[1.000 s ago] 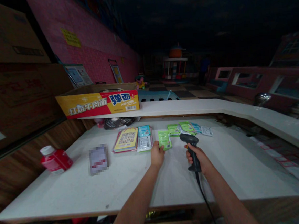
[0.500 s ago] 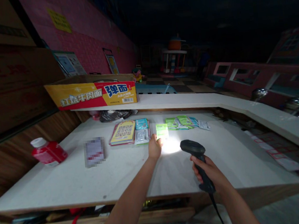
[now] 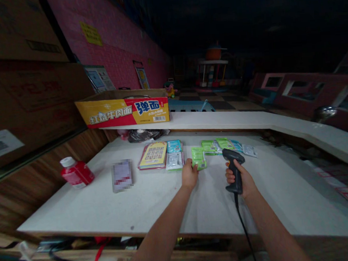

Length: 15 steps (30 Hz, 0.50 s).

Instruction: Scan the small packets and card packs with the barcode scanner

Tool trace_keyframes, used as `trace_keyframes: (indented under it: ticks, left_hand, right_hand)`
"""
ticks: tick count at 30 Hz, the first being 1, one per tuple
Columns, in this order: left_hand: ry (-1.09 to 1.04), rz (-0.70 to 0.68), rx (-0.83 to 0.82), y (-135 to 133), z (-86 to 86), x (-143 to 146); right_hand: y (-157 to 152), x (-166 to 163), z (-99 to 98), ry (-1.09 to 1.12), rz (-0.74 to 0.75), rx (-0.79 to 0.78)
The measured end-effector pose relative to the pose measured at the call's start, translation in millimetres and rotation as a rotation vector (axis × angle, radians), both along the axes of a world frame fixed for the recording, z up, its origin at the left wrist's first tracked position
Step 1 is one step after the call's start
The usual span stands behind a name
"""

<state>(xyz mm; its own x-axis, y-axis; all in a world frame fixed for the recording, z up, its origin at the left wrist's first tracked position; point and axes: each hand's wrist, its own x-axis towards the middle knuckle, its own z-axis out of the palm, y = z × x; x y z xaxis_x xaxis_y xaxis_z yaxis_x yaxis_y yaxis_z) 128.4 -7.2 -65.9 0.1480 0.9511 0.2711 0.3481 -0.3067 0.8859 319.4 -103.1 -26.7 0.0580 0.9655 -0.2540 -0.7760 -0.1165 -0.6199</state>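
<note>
Between the thumb and fingers of my left hand (image 3: 190, 175) is the lower left edge of a green packet (image 3: 198, 157). My right hand (image 3: 239, 177) is wrapped round the handle of a black barcode scanner (image 3: 235, 170), whose head tilts toward the packet and whose cable hangs down. Behind the two hands lie several green packets (image 3: 217, 144) and a silver packet (image 3: 249, 150) on the white counter (image 3: 155, 200). To the left of my left hand are a yellow-fronted stack of cards (image 3: 153, 155), a blue packet (image 3: 173, 146) and a silver-and-green packet (image 3: 174, 160).
A red bottle with a white cap (image 3: 76, 172) stands at the left, near a blurred-out flat item (image 3: 122, 175). An open noodle carton (image 3: 121, 112) sits on the raised ledge (image 3: 221, 119). Brown boxes (image 3: 32, 93) are stacked at the far left.
The bright scanner light on the counter and packet is gone. The scanner is held more upright, slightly farther from the packet. The whole view has shifted, with things appearing farther right.
</note>
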Motion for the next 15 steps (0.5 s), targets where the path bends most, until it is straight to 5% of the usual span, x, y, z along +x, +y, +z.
trace_keyframes:
  ticks: [7, 15]
  left_hand:
    - [-0.071, -0.036, 0.0, 2, -4.1, 0]
    - [-0.413, -0.047, -0.089, -6, 0.2, -4]
  right_hand:
    - [13, 17, -25.8, 0.284, -0.002, 0.113]
    - [13, 19, -32.3, 0.355, 0.007, 0.138]
